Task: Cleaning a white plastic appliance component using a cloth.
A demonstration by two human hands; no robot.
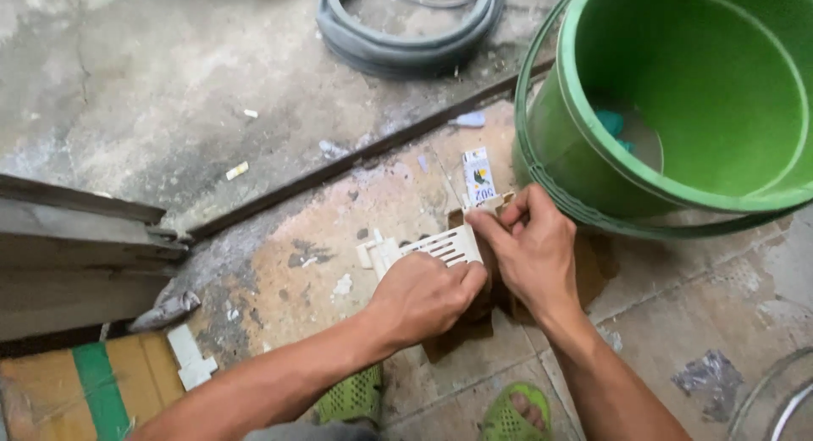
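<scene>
Left hand (423, 295) and right hand (532, 242): both clenched on a white slotted plastic piece (436, 246), held over stained floor (288, 263). Green bucket (677, 102) just right; grey rubber ring (406, 34) beyond.

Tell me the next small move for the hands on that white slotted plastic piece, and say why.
Probably keep the left hand steady and let the right hand work its end loose. Both hands grip the white slotted piece over the brown cardboard on the floor, the right pinching its far end beside the green bucket. What exactly it pinches is hidden.
</scene>
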